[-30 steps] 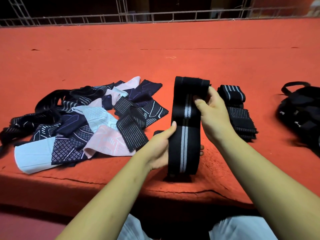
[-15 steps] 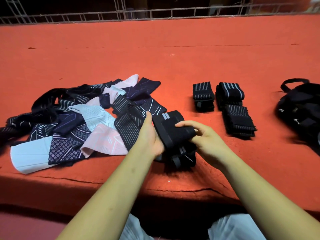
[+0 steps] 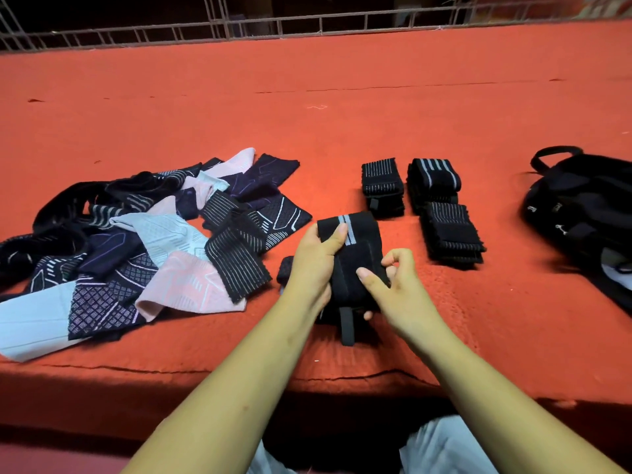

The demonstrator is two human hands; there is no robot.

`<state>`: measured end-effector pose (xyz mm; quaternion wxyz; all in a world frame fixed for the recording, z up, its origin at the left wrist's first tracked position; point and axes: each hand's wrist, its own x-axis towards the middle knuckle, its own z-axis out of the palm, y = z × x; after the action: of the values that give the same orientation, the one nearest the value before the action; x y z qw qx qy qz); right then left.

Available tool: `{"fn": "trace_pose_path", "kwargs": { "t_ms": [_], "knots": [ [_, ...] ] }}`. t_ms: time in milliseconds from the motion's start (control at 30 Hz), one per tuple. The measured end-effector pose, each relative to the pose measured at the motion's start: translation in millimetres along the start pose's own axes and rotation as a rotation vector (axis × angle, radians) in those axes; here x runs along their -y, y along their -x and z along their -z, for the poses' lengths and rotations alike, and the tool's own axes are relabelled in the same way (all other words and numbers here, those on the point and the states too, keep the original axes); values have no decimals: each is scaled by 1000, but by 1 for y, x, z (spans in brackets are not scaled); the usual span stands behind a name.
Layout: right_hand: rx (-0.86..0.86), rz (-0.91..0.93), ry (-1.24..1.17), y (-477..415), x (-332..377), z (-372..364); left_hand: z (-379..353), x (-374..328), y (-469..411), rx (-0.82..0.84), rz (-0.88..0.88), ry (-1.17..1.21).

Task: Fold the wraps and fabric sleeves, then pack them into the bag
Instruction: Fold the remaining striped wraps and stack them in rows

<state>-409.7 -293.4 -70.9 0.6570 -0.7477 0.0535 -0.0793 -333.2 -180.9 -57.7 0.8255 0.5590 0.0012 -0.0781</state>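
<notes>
Three done so far: folded wraps [image 3: 433, 179] parked in a small cluster right of the middle of the table [image 3: 342, 114], two side by side toward the far edge, the third just in front of the right one.

Working on a fourth wrap [image 3: 359, 248], held just above the near edge, close to centre. Gripping it with the left hand [image 3: 313, 265], thumb on top beside the grey stripe, fingers beneath. Pinching its near-right part with the right hand [image 3: 403, 289], forefinger on top, thumb tip showing under, other fingers curled clear. Looks doubled over already, with a narrow strap end [image 3: 347, 325] dangling toward the near edge, so probably needs one more tuck before joining the cluster.

Plenty left: heaped along the left edge, a loose pile [image 3: 164, 241] of sleeves and wraps in pink, pale blue and dark patterns, none folded. Cannot count them, overlapped as they are.

Nothing from the cluster packed yet. Bag [image 3: 588, 206] sitting at the right edge, well apart from the wraps, contents too dark to make out. By that reckoning, early in the folding, with all the packing yet to come.
</notes>
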Motion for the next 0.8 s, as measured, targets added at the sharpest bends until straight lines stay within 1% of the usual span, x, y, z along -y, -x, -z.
{"fn": "trace_pose_path", "kwargs": {
  "t_ms": [100,167,233,333,400,467,533,633,700,733,800],
  "knots": [
    [-105,19,-56,-3,6,21,-20,8,-4,33,-3,-35],
    [-199,57,-59,-11,9,38,-38,12,-8,89,34,-69],
    [-285,88,26,-22,8,59,-57,17,-14,161,71,-137],
    [-368,85,134,-42,4,92,-85,27,-31,219,-11,-312],
    [-417,74,201,-56,3,112,-105,31,-44,199,-60,-425],
    [-473,70,277,-72,3,129,-124,37,-59,177,-86,-483],
    [-519,48,322,-86,0,140,-138,41,-70,180,-85,-561],
    [-547,-38,408,-106,-16,151,-154,58,-85,186,-56,-740],
    [-524,-99,546,-116,-34,152,-157,73,-88,253,17,-794],
    [-512,-133,573,-119,-40,151,-158,80,-88,283,65,-824],
    [-485,-178,516,-123,-49,149,-158,86,-82,297,124,-825]
  ]
}}
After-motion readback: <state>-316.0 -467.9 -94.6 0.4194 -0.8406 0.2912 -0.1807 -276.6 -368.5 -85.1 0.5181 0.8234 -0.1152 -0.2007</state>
